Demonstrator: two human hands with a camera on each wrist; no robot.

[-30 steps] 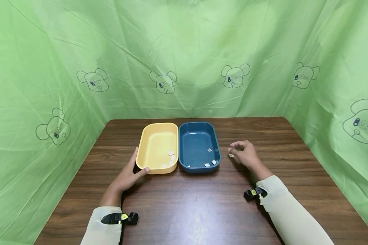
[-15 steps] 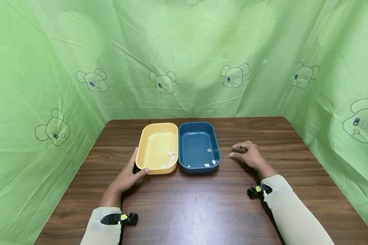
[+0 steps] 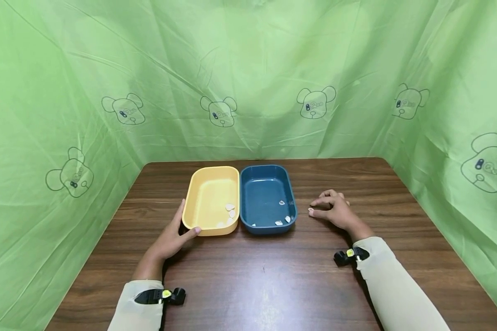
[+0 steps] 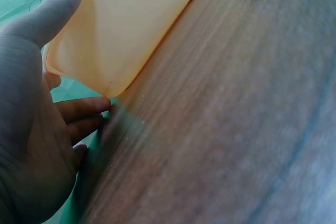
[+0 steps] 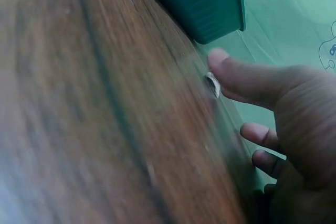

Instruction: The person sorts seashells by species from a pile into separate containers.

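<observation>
My left hand [image 3: 171,236] holds the near left corner of a yellow tray [image 3: 210,171], its thumb on the near rim and its fingers along the left side. Several pale shells [image 3: 230,207] lie in that tray's near right part. Beside it stands a dark blue tray [image 3: 265,184] with several small white shells [image 3: 279,223] inside. Right of the blue tray, my right hand [image 3: 335,211] is low over the table. A small ridged shell [image 5: 212,84] is at its thumb tip. Thumb and index fingertip look apart in the head view.
Both trays stand side by side on a dark wood table [image 3: 257,276]. A green cloth [image 3: 248,69] printed with mouse-like outlines hangs behind and at both sides. Each wrist wears a strapped camera [image 3: 343,258].
My right hand has drawn slightly right, and the shell once plain on the table is now mostly hidden at the thumb tip. Its fingers opened a little, then came nearer together. The left hand stays put.
</observation>
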